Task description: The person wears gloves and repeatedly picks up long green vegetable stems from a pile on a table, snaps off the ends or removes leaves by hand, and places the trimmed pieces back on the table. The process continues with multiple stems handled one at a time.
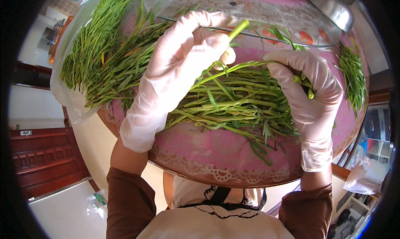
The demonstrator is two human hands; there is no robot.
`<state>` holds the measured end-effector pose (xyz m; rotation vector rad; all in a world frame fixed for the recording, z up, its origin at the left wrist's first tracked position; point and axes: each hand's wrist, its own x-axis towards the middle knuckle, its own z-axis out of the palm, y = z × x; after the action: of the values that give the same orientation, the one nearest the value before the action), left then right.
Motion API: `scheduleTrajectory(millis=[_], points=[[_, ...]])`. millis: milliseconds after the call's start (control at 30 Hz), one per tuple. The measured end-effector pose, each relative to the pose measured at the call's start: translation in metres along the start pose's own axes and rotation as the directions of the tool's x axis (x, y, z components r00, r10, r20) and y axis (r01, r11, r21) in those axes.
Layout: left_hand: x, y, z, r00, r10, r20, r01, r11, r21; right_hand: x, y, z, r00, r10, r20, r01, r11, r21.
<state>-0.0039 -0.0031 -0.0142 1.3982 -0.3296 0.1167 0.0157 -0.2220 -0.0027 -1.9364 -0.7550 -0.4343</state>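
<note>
My left hand (193,48), in a thin white glove, grips a thick pale-green stem (239,30) of what looks like water spinach. Its end sticks up past the thumb. My right hand (307,79), gloved the same way, pinches a thinner green stem (247,65) that runs between the two hands. Short stem pieces (303,82) sit in the right palm under the curled fingers. Below both hands lies a loose pile of long green stems with narrow leaves (231,104) on a pink patterned tablecloth (200,142).
A clear plastic bag (67,98) at the left holds large bunches of greens (93,45). At the far right lies a small heap of greens (353,78). A metal vessel (331,9) stands at the back right, near a clear sheet's dark edge (300,45). The table's curved edge (218,184) is close to my body.
</note>
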Motion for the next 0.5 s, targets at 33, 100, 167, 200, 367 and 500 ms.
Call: scheduleTrajectory(millis=[33,100,167,200,367,500], points=[[-0.0003,0.0015,0.0008,0.999,-0.036,0.000,0.036,0.999,-0.031,0.0002,0.0001,-0.0004,0.998,0.053,-0.016,-0.052,0.998,0.038],[-0.0005,0.0043,0.0025,0.993,-0.118,-0.002,0.118,0.993,-0.016,0.0003,-0.0013,-0.0018,0.990,0.141,-0.032,-0.138,0.987,0.083],[-0.0012,0.0050,0.0052,0.978,-0.209,-0.013,0.210,0.975,0.076,0.0009,-0.0039,-0.0043,0.977,0.211,-0.034,-0.207,0.974,0.095],[-0.0020,0.0061,0.0052,0.979,-0.200,0.042,0.199,0.980,0.023,0.0018,-0.0042,-0.0038,0.977,0.209,-0.035,-0.205,0.975,0.087],[-0.0017,0.0051,0.0045,0.982,-0.189,0.008,0.189,0.981,0.055,0.0046,-0.0063,-0.0057,0.960,0.277,-0.036,-0.272,0.958,0.095],[-0.0012,0.0076,0.0020,0.980,-0.198,-0.013,0.198,0.980,0.005,0.0040,-0.0045,-0.0079,0.956,0.291,-0.029,-0.290,0.956,0.049]])
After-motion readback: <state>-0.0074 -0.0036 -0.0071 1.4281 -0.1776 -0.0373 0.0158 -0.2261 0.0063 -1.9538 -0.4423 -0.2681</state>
